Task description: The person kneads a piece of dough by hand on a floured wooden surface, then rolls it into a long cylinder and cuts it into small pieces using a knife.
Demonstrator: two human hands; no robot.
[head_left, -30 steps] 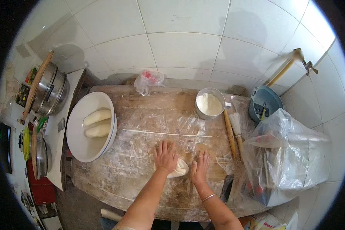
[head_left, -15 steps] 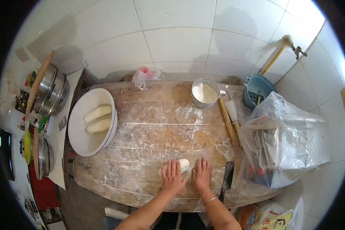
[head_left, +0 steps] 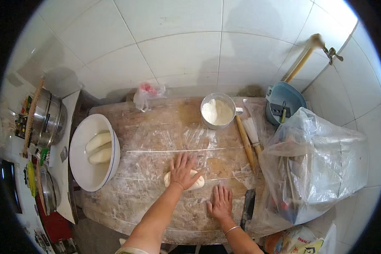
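Beneath my left hand [head_left: 182, 174] lies a pale, elongated piece of dough [head_left: 197, 181] on the floury wooden board [head_left: 156, 211]. That palm presses on the dough with fingers stretched forward and spread, and both ends of the dough show past it. To its right, nearer me, my right hand [head_left: 221, 203] rests flat on the board with nothing in it. A dark knife blade [head_left: 248, 205] lies just right of this hand. Two longer dough pieces [head_left: 100, 148] sit side by side in a white bowl [head_left: 85, 178] at the left.
A metal cup [head_left: 233, 120] of flour stands at the back. Beside it lie a wooden rolling pin [head_left: 245, 144] and a brush [head_left: 251, 129]. A plastic-covered box [head_left: 317, 169] and blue bucket [head_left: 288, 103] occupy the right. A plastic bag [head_left: 148, 95] sits by the wall; pots [head_left: 51, 118] stand far left.
My left hand has slid forward and left over the dough, which now lies more crosswise beneath it. The right hand stays flat on the board. The whole view has shifted a little.
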